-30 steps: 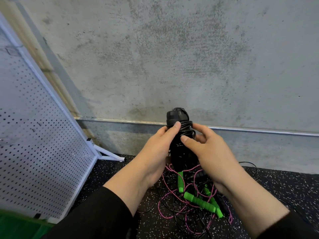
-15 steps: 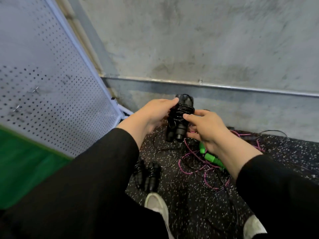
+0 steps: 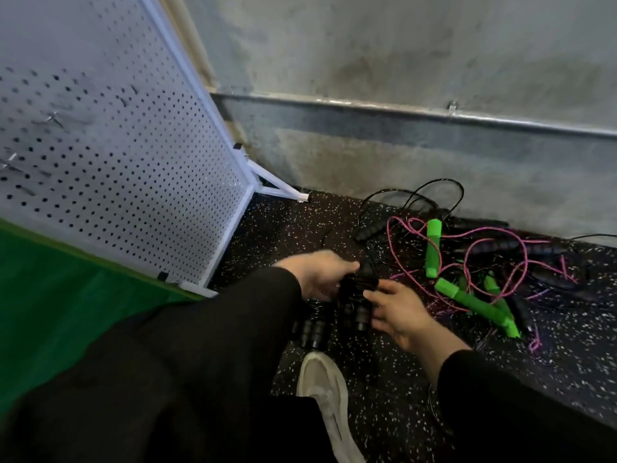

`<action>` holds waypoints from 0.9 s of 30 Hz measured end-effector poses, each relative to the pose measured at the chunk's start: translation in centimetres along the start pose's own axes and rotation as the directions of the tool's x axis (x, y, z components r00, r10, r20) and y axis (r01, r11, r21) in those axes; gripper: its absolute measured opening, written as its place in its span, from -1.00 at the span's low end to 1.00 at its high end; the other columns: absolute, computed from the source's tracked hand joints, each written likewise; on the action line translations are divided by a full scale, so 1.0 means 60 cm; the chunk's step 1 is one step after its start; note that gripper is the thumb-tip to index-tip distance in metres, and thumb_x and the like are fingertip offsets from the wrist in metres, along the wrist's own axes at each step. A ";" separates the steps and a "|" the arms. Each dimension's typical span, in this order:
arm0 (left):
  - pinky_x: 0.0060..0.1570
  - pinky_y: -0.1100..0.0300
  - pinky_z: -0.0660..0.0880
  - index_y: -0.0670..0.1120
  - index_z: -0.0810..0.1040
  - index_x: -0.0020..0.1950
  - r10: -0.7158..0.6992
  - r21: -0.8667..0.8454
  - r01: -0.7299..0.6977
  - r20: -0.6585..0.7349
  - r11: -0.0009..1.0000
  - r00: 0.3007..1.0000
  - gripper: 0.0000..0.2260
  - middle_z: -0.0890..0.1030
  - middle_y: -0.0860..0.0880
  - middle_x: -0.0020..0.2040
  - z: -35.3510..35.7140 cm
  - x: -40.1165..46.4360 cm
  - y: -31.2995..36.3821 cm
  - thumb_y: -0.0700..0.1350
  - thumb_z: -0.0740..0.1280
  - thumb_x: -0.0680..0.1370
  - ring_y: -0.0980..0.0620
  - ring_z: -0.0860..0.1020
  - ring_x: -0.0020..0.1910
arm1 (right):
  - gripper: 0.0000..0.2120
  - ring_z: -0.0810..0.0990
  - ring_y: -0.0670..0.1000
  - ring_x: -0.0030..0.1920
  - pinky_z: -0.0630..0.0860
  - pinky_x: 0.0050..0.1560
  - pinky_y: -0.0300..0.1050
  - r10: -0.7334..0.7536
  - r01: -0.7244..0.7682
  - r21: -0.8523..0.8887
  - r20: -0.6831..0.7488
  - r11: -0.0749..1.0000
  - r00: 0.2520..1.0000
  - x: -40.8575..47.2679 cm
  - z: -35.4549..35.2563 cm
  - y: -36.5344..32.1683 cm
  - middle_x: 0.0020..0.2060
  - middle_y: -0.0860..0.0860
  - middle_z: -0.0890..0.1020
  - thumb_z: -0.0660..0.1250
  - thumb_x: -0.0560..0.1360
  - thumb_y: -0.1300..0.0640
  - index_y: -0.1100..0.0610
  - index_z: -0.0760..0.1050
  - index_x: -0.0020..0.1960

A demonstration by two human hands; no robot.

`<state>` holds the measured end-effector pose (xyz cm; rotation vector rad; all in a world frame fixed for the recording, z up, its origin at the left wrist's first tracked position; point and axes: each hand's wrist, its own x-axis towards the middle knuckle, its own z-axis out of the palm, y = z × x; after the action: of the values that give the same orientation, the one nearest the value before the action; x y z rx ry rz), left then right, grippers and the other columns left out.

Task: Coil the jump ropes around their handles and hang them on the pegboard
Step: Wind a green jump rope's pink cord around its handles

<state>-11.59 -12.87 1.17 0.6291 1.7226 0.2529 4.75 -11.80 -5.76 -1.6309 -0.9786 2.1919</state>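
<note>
Both hands are on the coiled black jump rope (image 3: 355, 297), low over the speckled floor (image 3: 384, 396). The left hand (image 3: 319, 272) wraps its upper end, fingers curled over the top, though motion blur smears the detail. The right hand (image 3: 399, 310) takes the lower part from the right, thumb and fingers curled against the paired handles. Grip: both hands clasp the bundle, cord wound round it, handle ends pointing down toward the camera.

Just to its left, partly under the left sleeve, a second coiled black bundle (image 3: 314, 327) lies on the floor. Below that, a white shoe (image 3: 325, 392).

Out to the right, a loose tangle: green handles (image 3: 474, 300) and pink cord (image 3: 467, 259) crossed with black handles (image 3: 510, 245) and thin black cord, spreading up to the foot of the concrete wall (image 3: 400, 61).

Left side, the white pegboard (image 3: 117, 155) leans on its frame, its lower corner close by the left forearm, a few small hooks (image 3: 55, 118) showing. A strip of bare floor runs between the pegboard's edge and the tangle. Green surface (image 3: 66, 289) at far left.
</note>
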 end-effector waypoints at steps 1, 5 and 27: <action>0.04 0.02 0.49 -0.14 0.53 0.34 -0.025 -0.008 0.025 -0.019 1.000 1.000 -0.65 0.59 -0.09 0.19 0.014 0.015 -0.014 0.06 0.22 0.70 -0.06 0.53 0.06 | -0.74 0.68 0.07 -0.21 0.57 -0.34 -0.13 0.021 -0.021 -0.013 -0.022 1.000 1.000 0.013 -0.003 0.019 -0.02 0.13 0.69 0.33 0.60 0.30 0.15 0.49 0.26; -0.15 0.17 0.45 -0.06 0.52 -0.04 -0.105 -0.079 0.098 -0.091 0.992 0.990 -0.83 0.55 -0.02 -0.09 0.066 0.073 -0.052 -0.11 0.20 0.70 0.04 0.51 -0.16 | -0.71 0.68 0.14 -0.07 0.59 -0.21 -0.05 0.098 -0.102 -0.042 -0.081 0.994 0.992 0.065 -0.013 0.079 0.00 0.13 0.69 0.33 0.60 0.31 0.14 0.43 0.29; 0.16 0.11 0.46 -0.23 0.58 0.26 -0.177 0.183 0.239 -0.301 0.954 0.937 -0.67 0.62 -0.20 0.24 0.125 0.203 -0.078 -0.05 0.16 0.69 -0.21 0.56 0.26 | -0.66 0.60 0.07 0.20 0.49 0.29 -0.09 0.109 -0.122 -0.576 -0.057 0.808 0.992 0.164 -0.034 0.130 0.20 0.07 0.63 0.28 0.64 0.08 0.13 0.47 0.39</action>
<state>-7.32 -11.44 -13.19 0.5811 2.0965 0.0005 4.74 -11.46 -18.47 -1.9961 -1.7133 2.0541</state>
